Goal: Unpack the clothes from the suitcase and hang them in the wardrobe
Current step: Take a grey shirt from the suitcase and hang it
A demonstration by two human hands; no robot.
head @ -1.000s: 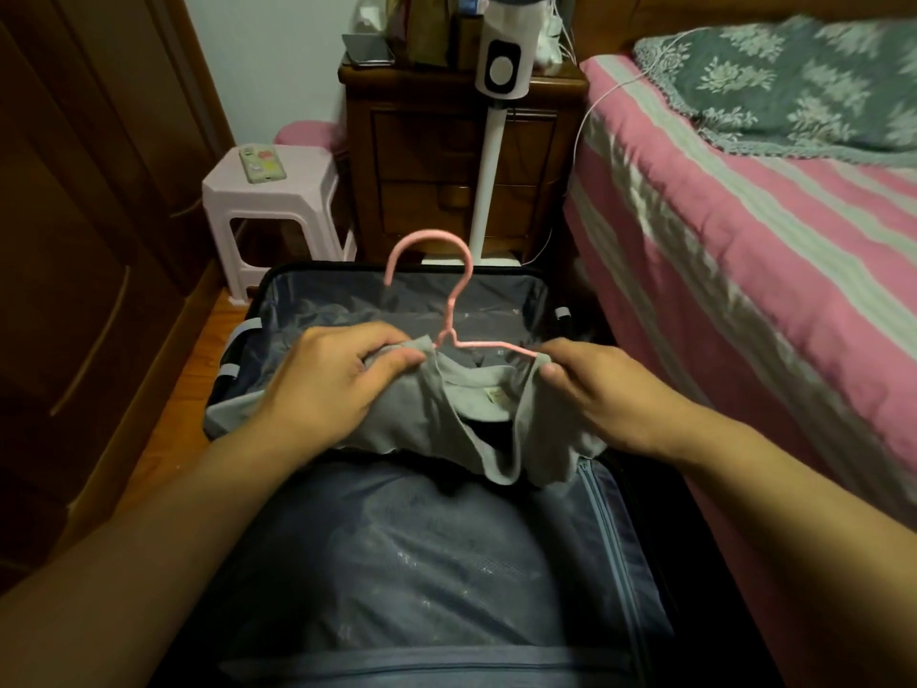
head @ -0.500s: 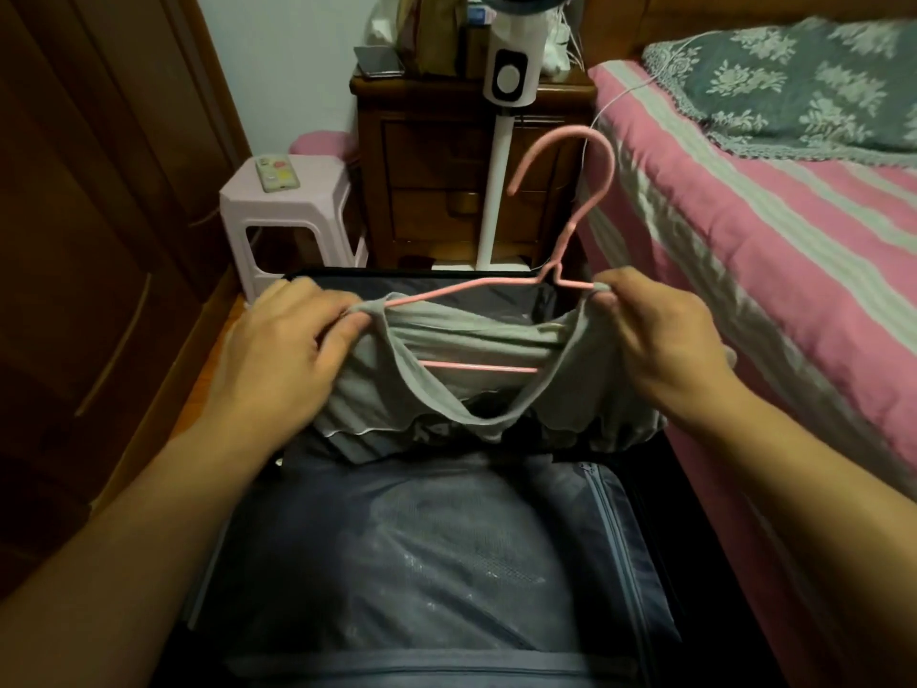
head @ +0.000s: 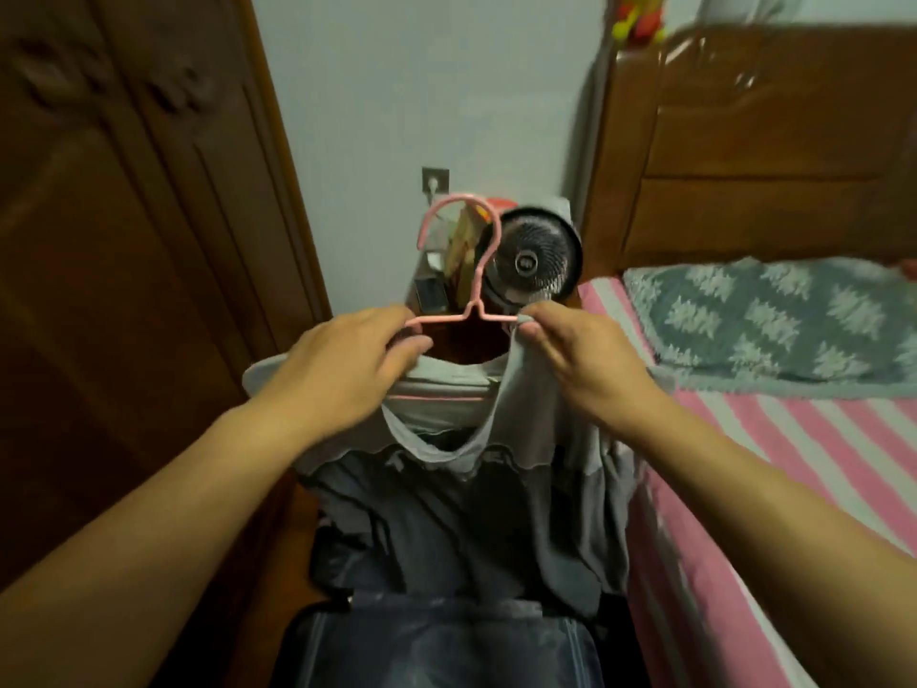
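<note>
The person held a thin pink wire hanger (head: 476, 270) up in front of them, its hook pointing straight up and curling over toward their left, its shoulder bar running level from left to right. A pale grey top with a wide scooped neckline (head: 446, 389) was threaded on it and hung down lengthwise, hem toward the floor, over the open dark grey soft-sided suitcase (head: 436, 643) below.

The left hand (head: 342, 374) had its fingers curled round the left shoulder of the hanger and the grey cloth there. The right hand (head: 580, 360) pinched the right end of the bar together with the fabric between thumb and forefinger. Both grips were closed tight on hanger and top together.

The dark brown carved wooden wardrobe (head: 124, 240) stood shut on the person's left. Behind the hanger sat a small round black fan (head: 538, 263), and to the right lay the bed with a pink and white striped cover (head: 794, 439) and a grey-green patterned pillow (head: 774, 320).
</note>
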